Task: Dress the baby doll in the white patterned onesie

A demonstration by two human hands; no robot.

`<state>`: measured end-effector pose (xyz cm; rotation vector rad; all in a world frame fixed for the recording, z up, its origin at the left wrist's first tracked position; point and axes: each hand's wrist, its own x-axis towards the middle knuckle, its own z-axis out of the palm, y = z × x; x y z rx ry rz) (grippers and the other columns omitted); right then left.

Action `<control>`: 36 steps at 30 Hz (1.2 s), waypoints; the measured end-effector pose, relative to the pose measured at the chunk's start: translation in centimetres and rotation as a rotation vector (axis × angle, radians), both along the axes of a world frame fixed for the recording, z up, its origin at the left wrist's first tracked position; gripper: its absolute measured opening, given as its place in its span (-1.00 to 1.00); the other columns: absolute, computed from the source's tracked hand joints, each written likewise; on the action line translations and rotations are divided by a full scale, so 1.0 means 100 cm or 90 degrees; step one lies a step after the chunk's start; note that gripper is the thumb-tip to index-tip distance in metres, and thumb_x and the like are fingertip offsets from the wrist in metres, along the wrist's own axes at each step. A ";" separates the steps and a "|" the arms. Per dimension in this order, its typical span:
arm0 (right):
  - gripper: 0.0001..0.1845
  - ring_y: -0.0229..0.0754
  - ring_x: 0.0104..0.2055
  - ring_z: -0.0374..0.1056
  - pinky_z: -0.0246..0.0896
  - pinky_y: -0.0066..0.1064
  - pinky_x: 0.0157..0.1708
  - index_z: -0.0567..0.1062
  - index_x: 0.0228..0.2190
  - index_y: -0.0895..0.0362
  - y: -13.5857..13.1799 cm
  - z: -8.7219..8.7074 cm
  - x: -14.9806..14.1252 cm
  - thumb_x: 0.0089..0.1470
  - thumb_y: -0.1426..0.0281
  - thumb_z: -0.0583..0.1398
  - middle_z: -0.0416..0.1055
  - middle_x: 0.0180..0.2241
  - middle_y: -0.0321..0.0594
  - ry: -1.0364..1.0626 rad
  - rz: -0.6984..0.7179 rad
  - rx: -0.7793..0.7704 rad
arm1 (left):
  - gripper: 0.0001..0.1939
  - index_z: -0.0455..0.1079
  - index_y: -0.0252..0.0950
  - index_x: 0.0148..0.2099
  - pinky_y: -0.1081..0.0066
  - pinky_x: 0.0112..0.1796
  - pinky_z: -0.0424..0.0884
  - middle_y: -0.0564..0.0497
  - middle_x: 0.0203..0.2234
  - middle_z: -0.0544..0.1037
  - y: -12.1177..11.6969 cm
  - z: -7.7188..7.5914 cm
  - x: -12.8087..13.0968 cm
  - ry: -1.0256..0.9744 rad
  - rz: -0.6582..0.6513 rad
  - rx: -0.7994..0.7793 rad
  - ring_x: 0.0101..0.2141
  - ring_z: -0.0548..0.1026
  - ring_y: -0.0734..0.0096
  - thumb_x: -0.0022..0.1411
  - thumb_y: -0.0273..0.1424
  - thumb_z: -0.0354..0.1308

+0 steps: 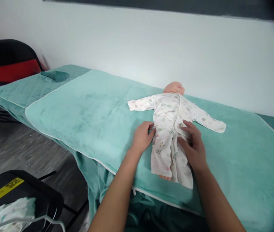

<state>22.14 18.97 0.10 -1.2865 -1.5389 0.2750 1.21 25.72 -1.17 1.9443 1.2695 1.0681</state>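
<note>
A baby doll (174, 87) lies on its back, its head toward the wall. It wears a white printed baby shirt (167, 104) with both sleeves spread out, and matching baby pants (161, 154). Toes show at one pant cuff; the other foot is hidden. At the waist's left edge, my left hand (143, 137) has its fingers and thumb closed on the side of the pants. My right hand (195, 148) rests across the other side of the waist, fingers on the shirt's hem and thumb on the pants, spread apart with cloth showing between.
A green plush cover (90, 106) with white piping drapes the long bed, which has a face hole (55, 76) at its far left. A white wall (127, 45) runs behind. At lower left, a black chair (40, 196) holds printed cloth (18, 209) and a cable (40, 218). Another chair (8, 58) stands beyond.
</note>
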 end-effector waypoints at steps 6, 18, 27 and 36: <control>-0.65 0.02 0.43 -0.01 -0.18 0.17 0.40 0.46 0.00 -0.02 -0.001 -0.005 0.000 0.16 0.33 0.24 0.25 0.30 -0.15 -0.047 -0.001 -0.008 | -0.76 0.39 -0.23 -0.15 0.29 -0.19 0.27 -0.06 -0.22 0.53 -0.013 0.004 -0.002 0.164 0.044 0.100 -0.18 0.47 0.26 0.46 -0.37 -0.11; -0.67 0.00 0.31 0.19 0.12 0.02 0.25 0.45 -0.03 0.00 -0.006 -0.001 -0.009 0.14 0.32 0.25 0.28 0.24 -0.10 0.050 -0.099 0.003 | -0.89 0.37 -0.22 -0.27 0.30 -0.21 0.27 -0.02 -0.31 0.53 -0.010 0.005 -0.008 0.160 0.020 0.075 -0.23 0.45 0.27 0.31 -0.41 0.03; -0.85 -0.14 -0.18 0.36 0.30 -0.22 -0.12 0.51 -0.22 0.10 -0.017 -0.016 -0.001 0.15 0.37 0.19 0.43 -0.22 -0.20 0.035 -0.281 0.040 | -0.87 0.38 -0.23 -0.26 0.31 -0.22 0.27 -0.01 -0.34 0.52 -0.011 0.003 -0.008 0.122 0.035 0.058 -0.24 0.45 0.27 0.32 -0.39 0.02; -0.93 -0.19 -0.31 0.32 0.25 -0.29 -0.22 0.49 -0.34 0.08 -0.019 -0.006 0.003 0.09 0.39 0.19 0.41 -0.35 -0.29 0.129 -0.200 -0.030 | -0.82 0.37 -0.24 -0.14 0.35 -0.17 0.35 -0.03 -0.27 0.54 -0.004 0.001 -0.013 0.074 0.071 0.062 -0.24 0.49 0.32 0.39 -0.38 -0.06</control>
